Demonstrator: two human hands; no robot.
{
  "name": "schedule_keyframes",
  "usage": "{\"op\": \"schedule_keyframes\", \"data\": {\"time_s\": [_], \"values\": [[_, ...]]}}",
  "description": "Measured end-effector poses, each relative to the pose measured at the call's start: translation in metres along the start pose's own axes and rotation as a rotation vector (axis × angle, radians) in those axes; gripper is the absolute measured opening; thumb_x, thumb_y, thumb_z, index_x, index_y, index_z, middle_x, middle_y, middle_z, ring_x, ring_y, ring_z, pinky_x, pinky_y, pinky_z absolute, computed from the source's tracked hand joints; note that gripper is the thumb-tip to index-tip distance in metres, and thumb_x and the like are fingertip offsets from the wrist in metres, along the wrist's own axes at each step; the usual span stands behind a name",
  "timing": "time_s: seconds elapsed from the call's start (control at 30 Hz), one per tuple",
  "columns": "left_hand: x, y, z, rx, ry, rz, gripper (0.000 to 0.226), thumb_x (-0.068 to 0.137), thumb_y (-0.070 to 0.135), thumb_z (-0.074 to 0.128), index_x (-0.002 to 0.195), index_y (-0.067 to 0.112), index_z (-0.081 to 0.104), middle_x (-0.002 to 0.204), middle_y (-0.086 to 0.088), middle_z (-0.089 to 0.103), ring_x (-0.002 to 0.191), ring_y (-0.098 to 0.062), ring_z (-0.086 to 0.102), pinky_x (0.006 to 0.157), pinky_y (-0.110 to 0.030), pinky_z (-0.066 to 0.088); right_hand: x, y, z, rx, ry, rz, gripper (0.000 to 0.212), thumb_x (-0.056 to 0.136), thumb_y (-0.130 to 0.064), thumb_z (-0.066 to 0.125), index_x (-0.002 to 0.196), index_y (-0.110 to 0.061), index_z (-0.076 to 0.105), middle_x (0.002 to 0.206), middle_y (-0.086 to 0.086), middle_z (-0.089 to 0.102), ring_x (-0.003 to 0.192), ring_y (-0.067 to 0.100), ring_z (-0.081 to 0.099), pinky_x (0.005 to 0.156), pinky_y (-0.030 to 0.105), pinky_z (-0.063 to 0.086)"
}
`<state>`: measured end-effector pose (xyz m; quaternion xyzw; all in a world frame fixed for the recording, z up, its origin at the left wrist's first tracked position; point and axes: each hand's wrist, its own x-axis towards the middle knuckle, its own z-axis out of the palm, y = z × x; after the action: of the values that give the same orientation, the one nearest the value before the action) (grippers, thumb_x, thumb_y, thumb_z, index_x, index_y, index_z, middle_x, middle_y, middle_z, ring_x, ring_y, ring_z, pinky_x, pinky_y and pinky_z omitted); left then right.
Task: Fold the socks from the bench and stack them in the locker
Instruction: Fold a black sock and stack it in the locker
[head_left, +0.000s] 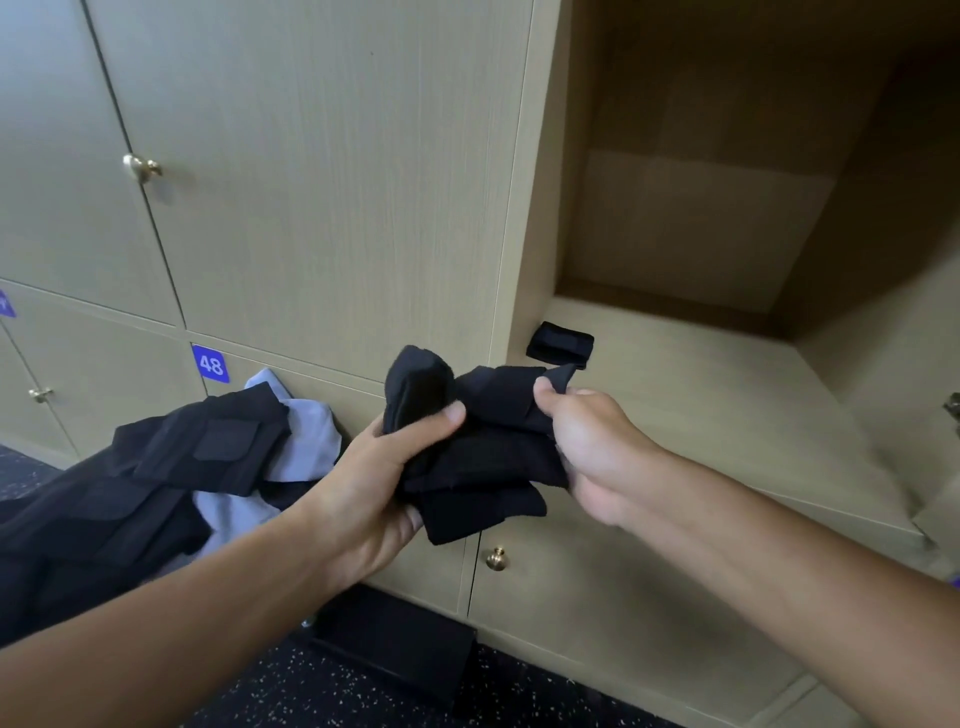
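Observation:
A bunched black sock (480, 447) hangs between both hands in front of the lockers. My left hand (379, 478) grips its left part, thumb on top. My right hand (587, 441) pinches its right end between thumb and fingers. One folded black sock (560, 344) lies on the floor of the open locker (727, 405), near its front left corner. To the left, a pile of black socks (171, 467) and light blue socks (306, 441) lies heaped; the bench under it is hidden.
Closed beige locker doors with brass knobs (141, 167) fill the left; one carries a blue tag "48" (210, 364). Below the open locker is a lower door with a knob (497, 557). A black block (400, 649) sits on the dark speckled floor.

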<state>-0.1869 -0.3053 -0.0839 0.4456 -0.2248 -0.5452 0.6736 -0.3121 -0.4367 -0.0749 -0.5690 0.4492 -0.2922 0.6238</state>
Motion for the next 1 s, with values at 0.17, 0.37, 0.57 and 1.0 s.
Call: {"op": "schedule_keyframes", "data": {"time_s": [0.17, 0.37, 0.57, 1.0], "values": [[0.001, -0.009, -0.001, 0.103, 0.100, 0.034, 0.053, 0.078, 0.007, 0.080, 0.128, 0.013, 0.063, 0.114, -0.012, 0.076, 0.101, -0.030, 0.076, 0.076, -0.041, 0.063, -0.008, -0.006, -0.010, 0.020, 0.047, -0.033, 0.029, 0.106, -0.041, 0.049, 0.114, -0.015, 0.058, 0.118, 0.003, 0.070, 0.109, 0.029, 0.068, 0.104, 0.049, 0.051], [-0.002, -0.010, 0.000, 0.168, 0.166, 0.030, 0.058, 0.074, 0.005, 0.085, 0.127, 0.014, 0.061, 0.112, -0.014, 0.076, 0.097, -0.032, 0.077, 0.074, -0.041, 0.063, -0.005, -0.027, -0.049, -0.037, 0.265, -0.181, 0.017, 0.104, -0.034, 0.055, 0.093, -0.021, 0.052, 0.101, -0.003, 0.059, 0.070, 0.012, 0.055, 0.091, 0.043, 0.054], [-0.007, -0.009, -0.003, 0.224, 0.174, 0.034, 0.057, 0.075, 0.005, 0.084, 0.126, 0.016, 0.061, 0.110, -0.013, 0.077, 0.095, -0.032, 0.077, 0.073, -0.042, 0.062, 0.025, -0.027, -0.108, -0.056, 0.499, -0.271, 0.021, 0.100, -0.026, 0.064, 0.114, -0.015, 0.052, 0.111, 0.004, 0.063, 0.072, 0.017, 0.063, 0.060, 0.028, 0.056], [0.012, -0.026, 0.003, 0.302, 0.158, 0.042, 0.056, 0.075, 0.003, 0.086, 0.123, 0.016, 0.061, 0.111, -0.013, 0.076, 0.097, -0.032, 0.076, 0.086, -0.051, 0.061, 0.039, 0.009, -0.154, -0.790, 0.086, -0.413, 0.028, 0.077, -0.014, 0.084, 0.094, -0.031, 0.070, 0.110, -0.015, 0.071, 0.105, 0.007, 0.066, 0.093, 0.025, 0.049]]}}
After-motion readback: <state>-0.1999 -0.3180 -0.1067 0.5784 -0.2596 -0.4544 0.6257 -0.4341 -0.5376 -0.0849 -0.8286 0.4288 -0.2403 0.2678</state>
